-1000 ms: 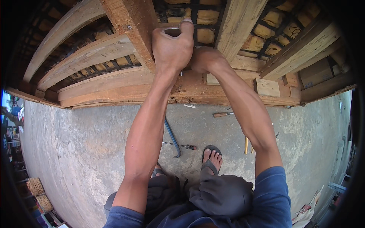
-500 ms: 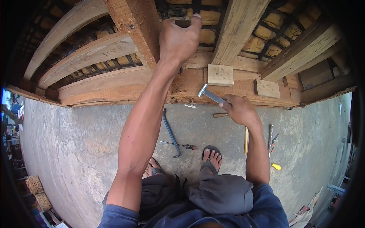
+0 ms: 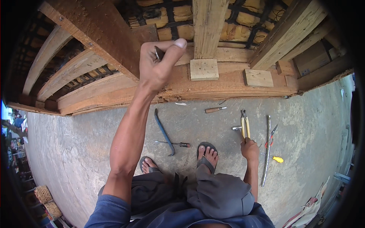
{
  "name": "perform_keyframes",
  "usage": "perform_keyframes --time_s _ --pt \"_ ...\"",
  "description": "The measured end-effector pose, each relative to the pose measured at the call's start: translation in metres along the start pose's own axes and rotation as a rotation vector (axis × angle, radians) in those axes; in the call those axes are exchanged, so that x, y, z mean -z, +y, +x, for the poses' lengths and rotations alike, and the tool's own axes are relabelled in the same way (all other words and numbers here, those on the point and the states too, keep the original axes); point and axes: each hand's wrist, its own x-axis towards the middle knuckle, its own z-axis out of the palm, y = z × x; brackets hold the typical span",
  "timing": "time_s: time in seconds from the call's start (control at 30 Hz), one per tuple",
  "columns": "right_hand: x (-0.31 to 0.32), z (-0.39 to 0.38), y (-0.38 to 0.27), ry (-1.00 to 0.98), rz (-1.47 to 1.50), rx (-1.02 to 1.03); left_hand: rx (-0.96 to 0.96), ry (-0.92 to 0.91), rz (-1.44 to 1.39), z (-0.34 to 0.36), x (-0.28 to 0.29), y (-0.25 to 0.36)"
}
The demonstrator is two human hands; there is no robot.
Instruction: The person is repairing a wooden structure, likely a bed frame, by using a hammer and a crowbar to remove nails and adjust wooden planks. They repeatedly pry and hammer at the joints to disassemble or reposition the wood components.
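Observation:
My left hand is raised in front of the wooden frame's lower rail. Its fingers close around a thin dark metal piece, and only one end shows, so I cannot tell its kind. Low on the right, my right hand is closed just above the concrete floor. A small hammer reaches from that hand, its head resting over or beside yellow-handled pincers. The pincers' handle ends run close to my fingers, partly hidden. Two light wood blocks sit against the rail.
On the floor lie a blue pry bar, a screwdriver, a wooden-handled tool, a metal rod, red-handled scissors and a yellow-handled screwdriver. A thick slanting beam stands close to my left hand.
My right hand has dropped with the hammer from beside the rail to the pincers near the floor. My left hand has come down and left, still closed on its piece. The view has shifted.

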Motion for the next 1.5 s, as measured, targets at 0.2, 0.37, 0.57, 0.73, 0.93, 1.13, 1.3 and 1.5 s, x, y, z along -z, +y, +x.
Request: perform_keyframes --time_s 0.2,0.37,0.57,0.73,0.93,1.13,1.3,1.5 --pt "0.053 -0.023 -0.095 0.403 0.464 0.726 -0.024 -0.188 -0.862 -0.074 0.004 0.029" --pt "0.055 -0.038 -0.136 0.213 0.636 0.743 0.269 0.001 -1.067 -0.104 -0.041 -0.001" --pt "-0.025 -0.047 -0.033 0.209 0.47 0.27 0.873 -0.311 0.032 -0.152 -0.076 -0.071" --pt "-0.066 -0.089 0.019 0.058 0.409 -0.063 0.61 -0.93 0.458 -0.216 -0.07 -0.12" --pt "-0.096 -0.1 0.091 -0.052 0.364 -0.223 0.564 -1.012 0.443 -0.219 -0.074 -0.129" --pt "-0.066 -0.026 0.085 0.269 0.21 0.053 0.514 -0.817 0.508 -0.195 -0.062 -0.137" --pt "-0.065 0.042 0.061 0.314 0.161 0.108 0.487 -0.817 0.555 -0.186 -0.055 -0.125" --pt "-0.066 0.064 0.088 0.091 0.256 0.127 0.446 -0.935 0.571 -0.184 -0.035 -0.109"
